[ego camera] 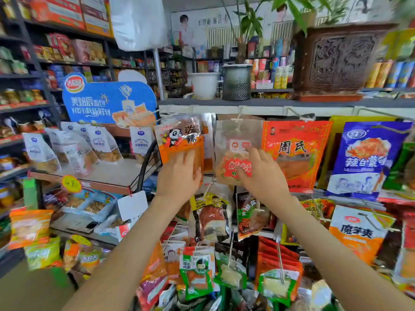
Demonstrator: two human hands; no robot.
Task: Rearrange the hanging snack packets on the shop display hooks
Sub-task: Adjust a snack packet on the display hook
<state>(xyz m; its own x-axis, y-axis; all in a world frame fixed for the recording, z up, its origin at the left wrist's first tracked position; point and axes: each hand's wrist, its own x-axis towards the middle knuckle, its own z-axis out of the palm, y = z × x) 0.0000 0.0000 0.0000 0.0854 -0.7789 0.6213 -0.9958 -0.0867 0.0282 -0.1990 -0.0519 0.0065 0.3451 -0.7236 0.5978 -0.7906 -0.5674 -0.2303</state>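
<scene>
Head | left hand: panda packet | right hand: clear packet | edges apparently touching

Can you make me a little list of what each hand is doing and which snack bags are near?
left hand: fingers flat on the orange panda packet
right hand: fingers spread on the clear packet with a red label
further right: red-orange packet, then blue packet
shelf above: carved plant pot
both hands: holding nothing, just touching
</scene>
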